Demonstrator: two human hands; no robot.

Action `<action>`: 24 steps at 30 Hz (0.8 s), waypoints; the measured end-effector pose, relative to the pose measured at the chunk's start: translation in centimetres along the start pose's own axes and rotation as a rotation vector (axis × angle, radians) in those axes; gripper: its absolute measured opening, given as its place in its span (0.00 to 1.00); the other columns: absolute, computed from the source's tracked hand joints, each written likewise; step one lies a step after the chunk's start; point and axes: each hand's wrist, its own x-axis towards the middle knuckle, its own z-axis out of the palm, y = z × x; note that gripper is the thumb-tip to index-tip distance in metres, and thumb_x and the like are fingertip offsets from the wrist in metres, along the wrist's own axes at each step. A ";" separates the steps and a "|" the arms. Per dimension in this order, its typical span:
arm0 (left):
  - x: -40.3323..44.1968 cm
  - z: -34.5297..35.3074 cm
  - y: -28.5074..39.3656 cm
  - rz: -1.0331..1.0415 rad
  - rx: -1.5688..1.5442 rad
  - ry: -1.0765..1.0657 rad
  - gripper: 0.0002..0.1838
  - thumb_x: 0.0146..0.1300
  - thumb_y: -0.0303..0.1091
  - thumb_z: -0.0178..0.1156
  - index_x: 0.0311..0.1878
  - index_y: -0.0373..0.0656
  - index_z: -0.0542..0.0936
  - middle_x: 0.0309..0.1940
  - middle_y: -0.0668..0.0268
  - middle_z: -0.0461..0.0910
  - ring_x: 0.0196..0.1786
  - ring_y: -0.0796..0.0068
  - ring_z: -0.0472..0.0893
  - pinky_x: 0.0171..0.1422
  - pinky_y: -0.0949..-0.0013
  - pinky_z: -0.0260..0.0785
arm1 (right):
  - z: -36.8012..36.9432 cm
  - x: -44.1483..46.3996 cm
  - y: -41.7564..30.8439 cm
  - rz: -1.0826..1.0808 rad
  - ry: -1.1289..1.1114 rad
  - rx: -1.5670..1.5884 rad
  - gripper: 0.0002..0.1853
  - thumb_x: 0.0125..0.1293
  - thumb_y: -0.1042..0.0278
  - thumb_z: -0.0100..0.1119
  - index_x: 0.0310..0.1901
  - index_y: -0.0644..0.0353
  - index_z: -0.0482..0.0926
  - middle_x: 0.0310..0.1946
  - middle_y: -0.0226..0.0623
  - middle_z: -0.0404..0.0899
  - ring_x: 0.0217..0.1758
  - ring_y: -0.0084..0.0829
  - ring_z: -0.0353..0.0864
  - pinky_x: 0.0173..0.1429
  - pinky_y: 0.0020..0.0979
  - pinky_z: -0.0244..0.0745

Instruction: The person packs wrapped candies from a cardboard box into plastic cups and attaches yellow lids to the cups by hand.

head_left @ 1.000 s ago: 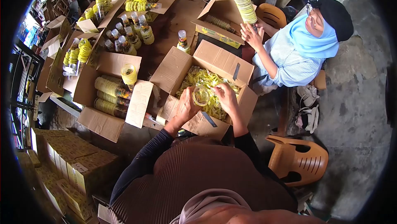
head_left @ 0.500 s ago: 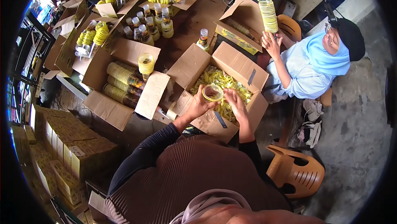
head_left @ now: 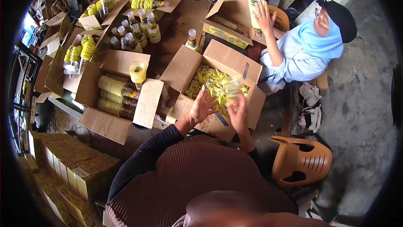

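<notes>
My left hand [head_left: 203, 108] is open, palm up, above the near left edge of a cardboard box [head_left: 180, 69] filled with small yellow pieces [head_left: 205, 81]. In my right hand [head_left: 238, 111] is a clear plastic cup [head_left: 233, 89], blurred by motion, held over the right part of this box. Left of it, an open carton [head_left: 90, 85] holds rows of nested yellow-rimmed cups [head_left: 112, 86], and a short upright stack of cups [head_left: 137, 72] stands by its right flap.
Several capped cups [head_left: 129, 38] stand on the brown table [head_left: 178, 17], with one stack [head_left: 192, 38] behind the box. At the right, a co-worker [head_left: 302, 48] holds a cup stack [head_left: 256, 13]. An orange chair [head_left: 302, 160] stands near my right side.
My left hand has let go of the cup and opened. The cup is now in my right hand, farther right. The co-worker's hand has moved up along the cup stack.
</notes>
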 end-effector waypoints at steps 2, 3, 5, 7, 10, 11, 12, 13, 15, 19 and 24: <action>0.6 -0.4 -0.2 -0.140 -0.136 -0.353 0.59 0.59 0.76 0.44 0.75 0.41 0.31 0.76 0.48 0.39 0.77 0.50 0.47 0.73 0.40 0.50 | 0.0 -0.6 0.6 0.120 -0.340 -0.268 0.24 0.57 0.60 0.66 0.55 0.57 0.74 0.41 0.47 0.77 0.44 0.49 0.78 0.47 0.43 0.74; 0.8 -0.6 -0.5 -0.146 -0.133 -0.356 0.59 0.59 0.76 0.44 0.75 0.41 0.31 0.76 0.48 0.39 0.77 0.50 0.47 0.73 0.40 0.50 | -0.2 -0.9 0.9 0.125 -0.335 -0.269 0.24 0.57 0.60 0.66 0.55 0.57 0.74 0.41 0.47 0.77 0.44 0.49 0.78 0.47 0.43 0.74; 0.1 0.9 -0.6 -0.163 -0.140 -0.061 0.57 0.59 0.77 0.42 0.76 0.39 0.39 0.75 0.47 0.45 0.76 0.49 0.51 0.73 0.41 0.51 | -1.8 -0.3 -2.3 0.088 -0.031 -0.195 0.24 0.58 0.62 0.65 0.55 0.57 0.73 0.40 0.46 0.76 0.45 0.47 0.78 0.47 0.42 0.73; 0.6 0.3 -1.0 -0.168 -0.148 -0.020 0.57 0.58 0.77 0.42 0.76 0.39 0.41 0.75 0.47 0.48 0.75 0.49 0.54 0.73 0.41 0.51 | -1.3 -0.1 -2.8 0.072 0.268 -0.055 0.23 0.57 0.64 0.65 0.55 0.57 0.74 0.40 0.46 0.76 0.44 0.47 0.77 0.46 0.43 0.73; 1.1 -0.4 -1.0 -0.141 -0.169 -0.337 0.61 0.57 0.78 0.44 0.75 0.38 0.33 0.75 0.48 0.44 0.74 0.47 0.55 0.72 0.40 0.53 | -1.0 -0.5 -0.6 0.136 -0.378 -0.310 0.24 0.55 0.64 0.66 0.54 0.56 0.75 0.41 0.45 0.76 0.45 0.47 0.77 0.46 0.42 0.74; 1.0 -0.1 -0.8 -0.141 -0.165 -0.341 0.61 0.57 0.78 0.44 0.75 0.38 0.33 0.75 0.48 0.44 0.74 0.47 0.55 0.72 0.40 0.53 | -1.0 -0.5 -0.6 0.135 -0.372 -0.311 0.24 0.55 0.64 0.66 0.54 0.56 0.75 0.41 0.45 0.76 0.45 0.47 0.77 0.46 0.42 0.74; 0.9 0.2 -0.9 -0.162 -0.205 -0.199 0.59 0.57 0.78 0.42 0.75 0.37 0.40 0.74 0.49 0.49 0.74 0.48 0.56 0.71 0.41 0.55 | -1.2 -0.4 -0.5 0.102 -0.184 -0.274 0.23 0.54 0.62 0.66 0.52 0.57 0.76 0.41 0.45 0.76 0.45 0.47 0.77 0.47 0.42 0.74; 0.5 0.6 -0.9 -0.186 -0.248 -0.051 0.57 0.58 0.78 0.41 0.74 0.36 0.47 0.73 0.50 0.53 0.73 0.48 0.57 0.70 0.41 0.56 | -1.5 -0.1 -2.0 0.072 -0.002 -0.233 0.22 0.53 0.61 0.67 0.50 0.58 0.77 0.41 0.46 0.77 0.46 0.47 0.78 0.48 0.43 0.74; 0.2 0.2 -0.7 -0.146 -0.224 -0.037 0.56 0.58 0.78 0.41 0.74 0.36 0.48 0.73 0.50 0.53 0.73 0.48 0.57 0.70 0.41 0.56 | -1.5 0.0 -2.9 0.114 0.112 -0.089 0.23 0.52 0.61 0.67 0.49 0.60 0.77 0.39 0.46 0.77 0.45 0.47 0.77 0.49 0.44 0.74; 0.6 -0.1 0.3 -0.139 -0.161 -0.387 0.58 0.60 0.74 0.46 0.75 0.40 0.33 0.75 0.48 0.46 0.73 0.49 0.56 0.71 0.41 0.56 | -0.6 0.0 0.0 -0.013 -0.365 -0.331 0.26 0.52 0.63 0.68 0.53 0.61 0.74 0.38 0.44 0.74 0.42 0.47 0.76 0.48 0.44 0.73; 0.0 0.1 0.6 0.039 -0.064 -0.123 0.54 0.62 0.67 0.52 0.76 0.44 0.36 0.73 0.51 0.53 0.71 0.51 0.61 0.70 0.41 0.57 | -0.6 0.7 -1.6 -0.032 -0.205 -0.201 0.25 0.50 0.64 0.69 0.50 0.61 0.74 0.40 0.44 0.73 0.46 0.47 0.75 0.50 0.44 0.72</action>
